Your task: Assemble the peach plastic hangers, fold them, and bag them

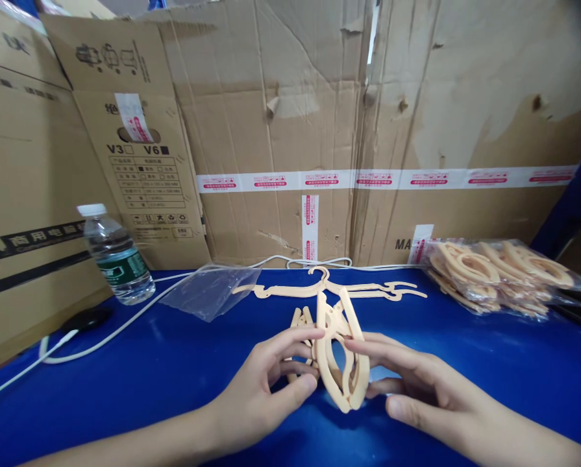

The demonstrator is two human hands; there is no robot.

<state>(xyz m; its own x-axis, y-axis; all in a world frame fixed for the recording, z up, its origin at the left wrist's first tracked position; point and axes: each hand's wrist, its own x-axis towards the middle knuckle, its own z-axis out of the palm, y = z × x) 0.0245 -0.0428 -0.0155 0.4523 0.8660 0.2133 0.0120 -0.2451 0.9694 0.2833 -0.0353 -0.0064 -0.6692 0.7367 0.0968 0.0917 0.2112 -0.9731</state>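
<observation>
A beige plastic folding hanger (pixel 361 373), its arms folded together, stands upright between my two hands. My left hand (pixel 265 379) has its index fingertip on the hanger's left arm, with the thumb close to the side. From the right, my right hand (pixel 426 383) has its index finger across the other arm; its thumb is apart from the hanger. The fingertips of both hands grip it between them. Another folded hanger (pixel 297 319) lies behind my left fingers, partly hidden. Farther back, an unfolded beige hanger (pixel 368 289) lies with its hook toward the cardboard.
Bagged folded hangers (pixel 489 275) are piled at the right. A clear plastic bag (pixel 200 292) lies left of centre. A water bottle (pixel 119 259), a black round device (pixel 86 319) and a white cable (pixel 119 331) are on the left. Cardboard (pixel 271 220) walls the blue table (pixel 183 370).
</observation>
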